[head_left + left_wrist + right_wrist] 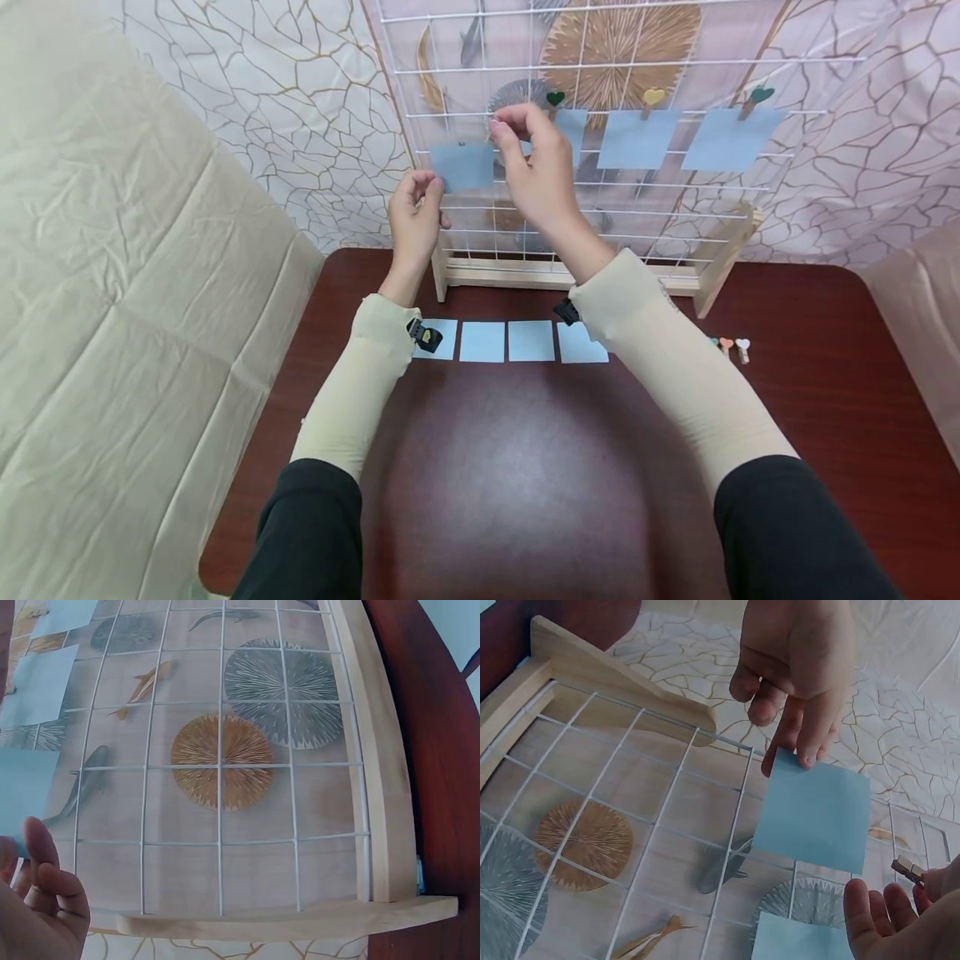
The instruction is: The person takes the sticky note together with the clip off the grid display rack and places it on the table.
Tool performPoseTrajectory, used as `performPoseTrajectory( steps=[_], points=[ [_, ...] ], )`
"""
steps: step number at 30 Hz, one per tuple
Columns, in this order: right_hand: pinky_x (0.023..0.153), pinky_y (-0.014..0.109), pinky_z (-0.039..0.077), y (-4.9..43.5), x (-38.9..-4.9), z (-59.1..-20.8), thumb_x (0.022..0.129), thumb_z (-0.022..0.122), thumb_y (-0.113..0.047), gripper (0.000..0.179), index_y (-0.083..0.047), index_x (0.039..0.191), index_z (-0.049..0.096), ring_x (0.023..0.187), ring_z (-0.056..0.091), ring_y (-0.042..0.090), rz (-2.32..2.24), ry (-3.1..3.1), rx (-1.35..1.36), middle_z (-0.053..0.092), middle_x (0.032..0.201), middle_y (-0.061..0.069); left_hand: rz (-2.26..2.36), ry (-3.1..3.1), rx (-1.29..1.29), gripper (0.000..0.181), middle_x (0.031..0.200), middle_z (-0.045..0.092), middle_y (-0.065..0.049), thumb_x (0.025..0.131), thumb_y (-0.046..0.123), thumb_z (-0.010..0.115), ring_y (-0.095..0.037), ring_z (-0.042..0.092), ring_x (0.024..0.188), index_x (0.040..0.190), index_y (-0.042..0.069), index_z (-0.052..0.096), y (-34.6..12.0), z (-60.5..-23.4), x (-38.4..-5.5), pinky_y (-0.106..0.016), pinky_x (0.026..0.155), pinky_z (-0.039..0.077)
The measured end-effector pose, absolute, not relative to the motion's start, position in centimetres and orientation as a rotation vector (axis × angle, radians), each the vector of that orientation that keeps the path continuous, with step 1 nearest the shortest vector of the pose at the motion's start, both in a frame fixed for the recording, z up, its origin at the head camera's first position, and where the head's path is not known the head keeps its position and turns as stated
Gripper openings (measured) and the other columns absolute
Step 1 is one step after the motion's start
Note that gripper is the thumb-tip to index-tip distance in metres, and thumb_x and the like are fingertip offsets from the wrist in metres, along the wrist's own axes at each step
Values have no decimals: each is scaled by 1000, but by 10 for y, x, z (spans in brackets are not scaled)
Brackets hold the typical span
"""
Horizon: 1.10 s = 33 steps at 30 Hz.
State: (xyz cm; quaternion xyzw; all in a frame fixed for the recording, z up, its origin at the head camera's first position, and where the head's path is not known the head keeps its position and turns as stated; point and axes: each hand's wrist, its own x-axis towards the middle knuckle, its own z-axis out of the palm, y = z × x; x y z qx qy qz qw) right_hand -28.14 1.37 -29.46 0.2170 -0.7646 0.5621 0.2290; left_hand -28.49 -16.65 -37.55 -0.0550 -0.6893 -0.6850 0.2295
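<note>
Small draped indoor nook like a makeshift studio, home or workplace unclear, dark reddish-brown table (525,467), creased pale sheet (150,333) at left, gold-veined curtain (292,108) behind, wire display rack (637,185) on the table's far side.

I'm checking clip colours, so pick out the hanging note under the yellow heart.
The middle clipped blue note: its yellow heart sets it apart, since the clipped notes on either side have green hearts.

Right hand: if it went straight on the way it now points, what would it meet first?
Probably the blue note that the left hand holds, with the pinched clothespin leading; depth is unclear, so the wire grid could come first.
</note>
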Motion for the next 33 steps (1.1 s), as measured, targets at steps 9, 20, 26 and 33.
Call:
performPoseTrajectory(
  steps=[9,20,26,33],
  points=[
    [77,25,52,30,-278,-314,110,57,-14,23,4,122,66,99,65,13,1661,-2083,512,74,112,12,-1887,-1891,-139,15,91,66,2,108,6,59,-6,48,50,113,-8,62,-172,-390,-270,-19,53,47],
    [73,18,50,47,-276,-328,110,56,-10,25,8,125,65,95,65,22,1676,-2111,412,72,112,22,-1905,-1881,-152,17,89,64,-2,106,1,58,-12,49,49,114,-14,60,-178,-405,-252,-21,51,44],
    [72,20,48,56,-271,-338,109,60,-12,24,6,122,67,93,66,20,1641,-2086,478,75,109,17,-1883,-1897,-133,19,89,65,-3,107,2,59,-7,48,49,115,-15,61,-181,-412,-244,-20,51,43],
    [72,20,50,70,-264,-355,109,59,-13,25,7,122,67,94,66,15,1634,-2089,450,75,110,17,-1817,-1920,-87,16,89,70,-5,106,4,61,-10,49,50,111,-10,65,-189,-423,-234,-20,52,45]
  ],
)
